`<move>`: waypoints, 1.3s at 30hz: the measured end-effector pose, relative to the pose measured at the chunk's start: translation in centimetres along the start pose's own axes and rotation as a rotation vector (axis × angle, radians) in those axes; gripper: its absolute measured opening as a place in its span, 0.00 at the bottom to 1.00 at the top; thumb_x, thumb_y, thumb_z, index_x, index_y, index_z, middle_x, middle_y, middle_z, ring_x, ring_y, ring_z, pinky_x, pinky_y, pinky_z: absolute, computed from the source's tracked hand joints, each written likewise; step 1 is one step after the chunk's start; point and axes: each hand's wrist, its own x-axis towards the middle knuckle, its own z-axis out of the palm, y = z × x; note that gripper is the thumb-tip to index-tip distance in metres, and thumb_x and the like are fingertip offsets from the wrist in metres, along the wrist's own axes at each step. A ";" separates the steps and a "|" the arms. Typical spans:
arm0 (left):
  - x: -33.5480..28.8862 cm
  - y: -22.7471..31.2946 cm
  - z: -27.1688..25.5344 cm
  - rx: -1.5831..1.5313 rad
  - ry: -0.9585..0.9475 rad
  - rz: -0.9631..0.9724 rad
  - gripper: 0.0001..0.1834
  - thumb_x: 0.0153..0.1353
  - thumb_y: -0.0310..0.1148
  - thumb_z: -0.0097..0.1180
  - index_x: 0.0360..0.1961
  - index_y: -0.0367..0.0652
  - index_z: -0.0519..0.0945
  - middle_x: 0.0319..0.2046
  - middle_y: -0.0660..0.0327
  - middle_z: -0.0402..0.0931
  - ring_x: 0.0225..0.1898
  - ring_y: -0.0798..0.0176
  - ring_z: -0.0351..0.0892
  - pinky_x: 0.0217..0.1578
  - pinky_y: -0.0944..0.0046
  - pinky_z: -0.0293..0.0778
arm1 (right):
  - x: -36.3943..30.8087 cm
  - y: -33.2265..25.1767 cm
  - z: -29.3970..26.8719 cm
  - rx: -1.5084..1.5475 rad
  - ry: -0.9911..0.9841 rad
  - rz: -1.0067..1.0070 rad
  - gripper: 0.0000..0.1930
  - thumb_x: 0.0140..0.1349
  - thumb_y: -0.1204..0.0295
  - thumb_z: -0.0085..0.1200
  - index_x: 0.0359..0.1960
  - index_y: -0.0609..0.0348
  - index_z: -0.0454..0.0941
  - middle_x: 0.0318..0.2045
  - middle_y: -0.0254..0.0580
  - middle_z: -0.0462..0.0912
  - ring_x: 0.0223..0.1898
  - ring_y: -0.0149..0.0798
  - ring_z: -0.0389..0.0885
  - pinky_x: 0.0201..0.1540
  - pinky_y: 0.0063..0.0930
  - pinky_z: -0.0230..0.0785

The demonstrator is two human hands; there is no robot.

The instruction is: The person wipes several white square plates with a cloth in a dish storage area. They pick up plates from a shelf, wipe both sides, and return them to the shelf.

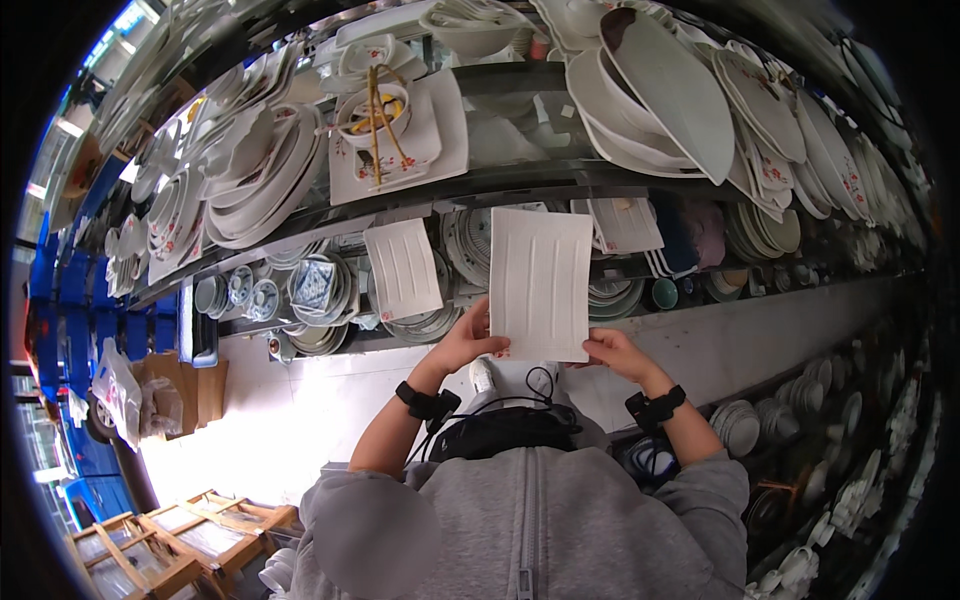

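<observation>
A white rectangular plate (540,280) with raised ridges and a small red pattern in its near left corner is held up in front of me. My left hand (470,340) grips its left edge near the bottom, the thumb lying on its face. At the lower right corner, my right hand (615,352) pinches the plate, thumb in front. Most of the fingers are hidden behind it. Similar ridged plates lie on the shelf beyond: one white plate (403,268) to the left and another (625,224) to the right, partly covered.
An upper shelf (510,170) carries square dishes, a bowl with chopsticks (376,115) and large leaf-shaped platters (668,90). Stacked plates and cups fill the lower shelf. More stacked bowls (735,428) stand at right. Wooden crates (185,540) and a cardboard box (180,390) sit at left.
</observation>
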 end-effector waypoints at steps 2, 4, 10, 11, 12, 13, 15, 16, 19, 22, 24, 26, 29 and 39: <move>-1.4 -1.4 -1.3 0.007 0.023 -0.015 0.40 0.50 0.17 0.55 0.64 0.41 0.52 0.49 0.58 0.70 0.45 0.68 0.72 0.42 0.68 0.70 | 1.1 0.2 1.5 -0.054 -0.010 0.053 0.14 0.62 0.69 0.50 0.45 0.67 0.73 0.36 0.41 0.79 0.34 0.32 0.80 0.37 0.23 0.74; -2.9 -2.6 -2.3 -0.011 0.084 0.005 0.40 0.49 0.18 0.56 0.64 0.41 0.52 0.48 0.58 0.71 0.45 0.67 0.72 0.42 0.68 0.70 | 3.0 1.2 1.7 -0.122 -0.017 0.101 0.15 0.62 0.68 0.50 0.46 0.67 0.72 0.35 0.42 0.79 0.33 0.33 0.80 0.36 0.23 0.74; -6.7 -5.4 -6.2 -0.075 0.197 -0.021 0.40 0.49 0.17 0.54 0.63 0.39 0.51 0.48 0.57 0.71 0.45 0.65 0.73 0.43 0.67 0.71 | 10.9 2.8 3.6 -0.188 0.087 0.002 0.24 0.63 0.65 0.48 0.56 0.65 0.59 0.27 0.38 0.78 0.23 0.29 0.76 0.23 0.22 0.68; -7.1 -5.7 -6.7 -0.082 0.216 -0.012 0.40 0.49 0.17 0.54 0.64 0.39 0.51 0.49 0.57 0.70 0.46 0.64 0.72 0.45 0.66 0.70 | 12.4 3.1 3.9 -0.252 0.078 0.012 0.22 0.63 0.66 0.48 0.55 0.65 0.60 0.26 0.37 0.77 0.22 0.28 0.75 0.22 0.22 0.66; -7.4 -6.0 -7.2 -0.088 0.235 -0.002 0.41 0.49 0.17 0.53 0.64 0.39 0.51 0.50 0.56 0.70 0.48 0.63 0.72 0.46 0.65 0.69 | 13.8 3.4 4.1 -0.315 0.069 0.021 0.21 0.63 0.67 0.48 0.53 0.65 0.60 0.25 0.37 0.76 0.21 0.28 0.73 0.20 0.22 0.64; -7.8 -6.2 -7.9 -0.127 0.268 -0.014 0.40 0.49 0.17 0.53 0.64 0.40 0.51 0.50 0.56 0.69 0.49 0.63 0.71 0.47 0.65 0.69 | 15.2 3.6 4.7 -0.379 0.056 0.030 0.20 0.63 0.68 0.47 0.52 0.65 0.61 0.24 0.36 0.76 0.20 0.27 0.72 0.19 0.22 0.62; -8.5 -6.6 -9.3 -0.204 0.329 -0.040 0.40 0.49 0.17 0.53 0.64 0.40 0.52 0.51 0.57 0.69 0.51 0.62 0.70 0.48 0.64 0.69 | 17.6 4.3 6.0 -0.333 0.080 -0.023 0.14 0.61 0.72 0.47 0.46 0.64 0.63 0.22 0.37 0.74 0.18 0.26 0.70 0.18 0.23 0.61; -8.7 -6.8 -10.3 -0.183 0.362 -0.036 0.40 0.48 0.17 0.53 0.64 0.40 0.53 0.51 0.57 0.69 0.51 0.63 0.70 0.48 0.64 0.69 | 19.2 4.6 6.4 -0.314 0.072 -0.032 0.13 0.61 0.72 0.48 0.45 0.64 0.63 0.22 0.37 0.74 0.18 0.27 0.69 0.18 0.23 0.61; -8.6 -7.4 -13.4 -0.142 0.442 -0.031 0.38 0.48 0.17 0.53 0.63 0.40 0.56 0.52 0.58 0.68 0.52 0.64 0.68 0.49 0.64 0.68 | 23.9 6.1 6.8 -0.396 0.059 -0.099 0.12 0.60 0.74 0.48 0.42 0.64 0.63 0.23 0.38 0.74 0.20 0.28 0.70 0.21 0.25 0.63; -7.7 -7.5 -16.7 -0.140 0.534 -0.029 0.34 0.48 0.19 0.52 0.59 0.39 0.61 0.51 0.59 0.69 0.50 0.64 0.69 0.47 0.64 0.68 | 27.7 6.2 7.6 -0.441 0.046 -0.112 0.12 0.60 0.74 0.48 0.42 0.64 0.63 0.25 0.40 0.73 0.21 0.30 0.71 0.23 0.27 0.64; -7.0 -8.8 -19.6 -0.005 0.577 0.024 0.33 0.48 0.21 0.53 0.59 0.38 0.62 0.50 0.58 0.70 0.48 0.64 0.70 0.44 0.66 0.70 | 29.6 5.8 8.6 -0.417 0.086 -0.107 0.12 0.59 0.74 0.48 0.42 0.64 0.63 0.26 0.41 0.74 0.21 0.30 0.71 0.23 0.27 0.64; -6.1 -8.3 -21.0 0.023 0.616 -0.062 0.31 0.47 0.23 0.54 0.57 0.36 0.64 0.47 0.56 0.72 0.47 0.62 0.72 0.44 0.66 0.69 | 31.1 5.9 8.5 -0.466 0.143 -0.092 0.13 0.59 0.74 0.48 0.43 0.65 0.64 0.29 0.45 0.75 0.26 0.36 0.74 0.27 0.29 0.67; -4.2 -8.8 -22.4 0.258 0.755 0.010 0.30 0.47 0.24 0.53 0.55 0.34 0.65 0.45 0.55 0.72 0.43 0.61 0.74 0.45 0.65 0.69 | 34.5 7.8 7.6 -0.492 0.163 -0.233 0.10 0.61 0.74 0.46 0.43 0.62 0.63 0.24 0.37 0.72 0.20 0.27 0.68 0.20 0.25 0.60; -2.1 -11.0 -25.9 0.207 0.787 0.061 0.23 0.48 0.24 0.51 0.49 0.33 0.71 0.36 0.56 0.78 0.37 0.63 0.78 0.38 0.67 0.72 | 36.5 8.0 8.1 -0.601 0.269 -0.191 0.15 0.58 0.73 0.49 0.46 0.65 0.64 0.32 0.47 0.77 0.32 0.39 0.74 0.34 0.31 0.67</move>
